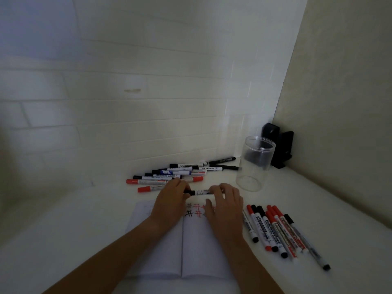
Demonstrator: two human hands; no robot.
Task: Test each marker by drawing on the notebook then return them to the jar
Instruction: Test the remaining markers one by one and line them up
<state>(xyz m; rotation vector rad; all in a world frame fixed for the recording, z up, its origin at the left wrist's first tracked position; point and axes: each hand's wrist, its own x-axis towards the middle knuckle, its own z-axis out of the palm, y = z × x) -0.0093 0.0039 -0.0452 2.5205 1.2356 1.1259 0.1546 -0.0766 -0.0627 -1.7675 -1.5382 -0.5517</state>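
Just above the far edge of the open notebook (191,240), a black-capped marker (201,192) lies level between both hands. The left hand (169,201) has its fingers (180,184) curled round the black cap end, and the right hand (224,205) pinches the white barrel with its fingertips (216,188); thumb and forefinger close on it while the other fingers arch loosely over the page. The marker is held clear of the paper, and whether the cap is seated or coming off cannot be told.

The notebook lies flat on the white counter (63,240), near its front edge, and small hash marks (196,210) in black and red sit in rows at the top of its right-hand page, partly hidden by the hands.

Just beside the notebook, toward the counter's right edge, a row of red- and black-capped markers (277,230) lies side by side, touching one another. A second cluster of markers (176,176) lies further back, against the tiled wall (127,81), beyond the hands.

The clear plastic jar (255,164) stands upright and uncovered near the back right corner of the counter, apart from both heaps, with nothing visible inside. A black object (280,147) stands behind it in the corner; what it is cannot be told.
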